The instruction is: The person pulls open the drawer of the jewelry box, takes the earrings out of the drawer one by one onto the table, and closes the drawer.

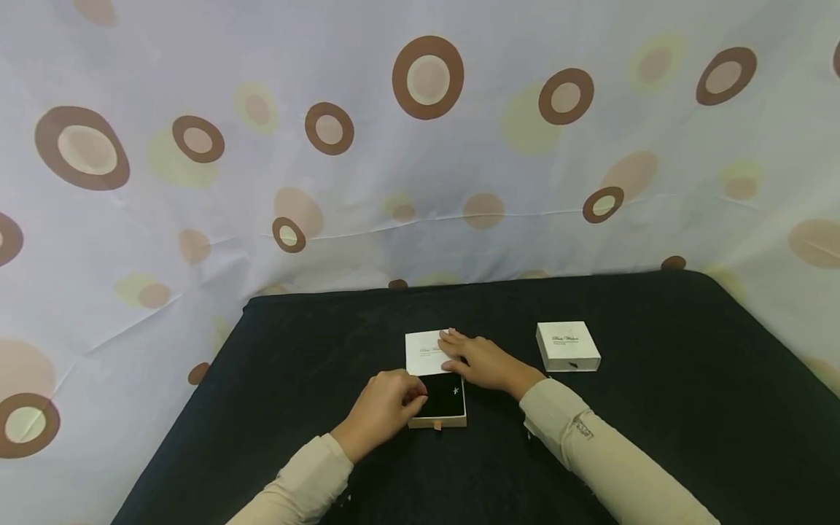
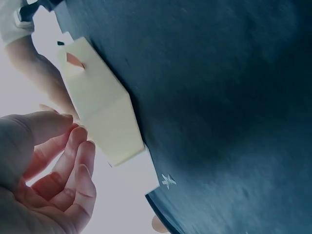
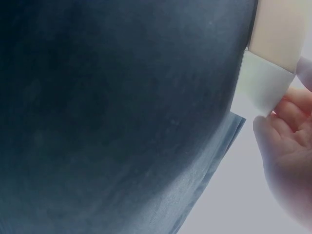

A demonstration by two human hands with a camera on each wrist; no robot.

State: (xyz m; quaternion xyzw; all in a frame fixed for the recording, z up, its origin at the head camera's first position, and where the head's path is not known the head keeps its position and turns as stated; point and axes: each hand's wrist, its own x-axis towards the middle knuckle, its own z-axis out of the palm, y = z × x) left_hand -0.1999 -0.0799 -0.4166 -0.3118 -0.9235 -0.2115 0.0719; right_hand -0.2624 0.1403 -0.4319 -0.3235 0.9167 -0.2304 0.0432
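Note:
A white slide-out gift box sits before me. Its printed sleeve (image 1: 420,353) is at the far end and its pulled-out tray (image 1: 453,421) nearer, with an orange tab. On the tray's black lining lies a small silver star-shaped piece (image 1: 456,391). My left hand (image 1: 386,402) is over the tray's left side, fingers curled, thumb and index tips close together; anything tiny between them does not show. My right hand (image 1: 482,361) rests on the sleeve's right part, fingers extended. In the left wrist view another silver star (image 2: 168,181) appears on the dark cloth beside the sleeve.
A second white printed box (image 1: 568,347), closed, stands right of my right hand. Both boxes are on a black cloth-covered table (image 1: 669,408). Behind hangs a pale curtain (image 1: 367,189) with brown and yellow circles.

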